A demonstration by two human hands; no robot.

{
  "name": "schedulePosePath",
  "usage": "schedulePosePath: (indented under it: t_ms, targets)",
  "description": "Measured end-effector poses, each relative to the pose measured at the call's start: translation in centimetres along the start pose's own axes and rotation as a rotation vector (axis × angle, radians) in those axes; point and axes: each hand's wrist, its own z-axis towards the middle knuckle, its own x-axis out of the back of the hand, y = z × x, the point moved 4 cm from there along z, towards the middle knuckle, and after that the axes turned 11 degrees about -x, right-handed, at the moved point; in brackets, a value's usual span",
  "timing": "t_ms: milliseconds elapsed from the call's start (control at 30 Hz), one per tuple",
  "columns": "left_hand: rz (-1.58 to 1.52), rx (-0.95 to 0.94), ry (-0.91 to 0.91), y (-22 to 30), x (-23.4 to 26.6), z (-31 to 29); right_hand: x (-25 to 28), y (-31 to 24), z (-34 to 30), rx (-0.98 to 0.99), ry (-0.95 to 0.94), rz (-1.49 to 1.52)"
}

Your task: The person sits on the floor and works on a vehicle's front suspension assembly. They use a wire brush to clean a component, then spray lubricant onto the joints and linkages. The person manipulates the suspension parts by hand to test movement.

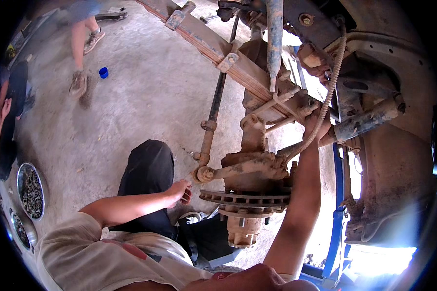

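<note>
My left hand [179, 192], fingers curled in, hovers over my bent knee, just left of the brake disc [245, 198] and below the tie rod's [207, 145] ball joint [205, 173]. Whether anything is in it is hidden. My right arm stretches up past the disc, and my right hand [316, 122] is at the U-bolt [285, 97] ends beside the leaf spring [252, 80]. A ribbed hose [336, 77] crosses in front of that hand, and its fingers are mostly hidden. Below the disc sits a rusty wheel hub [243, 228] with studs.
A shock absorber [274, 39] hangs above the spring; another cylinder [366, 119] lies to the right. Blue metal post [336, 203] stands at right. Metal bowls [44, 196] of small parts are at left. A blue cap [103, 72] and another person's legs [77, 48] are farther off.
</note>
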Motion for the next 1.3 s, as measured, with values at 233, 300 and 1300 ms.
schedulePosePath:
  t_ms: [233,300,1300]
  targets:
    - [0.239,-0.056,-0.044,-1.5,-2.0,0.2,0.1,0.4,0.3,0.053,0.054,0.016]
    - [0.357,-0.098,-0.076,-1.6,-2.0,-0.2,-0.1,0.2,-0.1,0.017,0.019,0.064]
    - [0.615,-0.258,-0.011,-4.5,-4.1,1.4,-1.1,-7.6,3.8,0.004,-0.333,0.274]
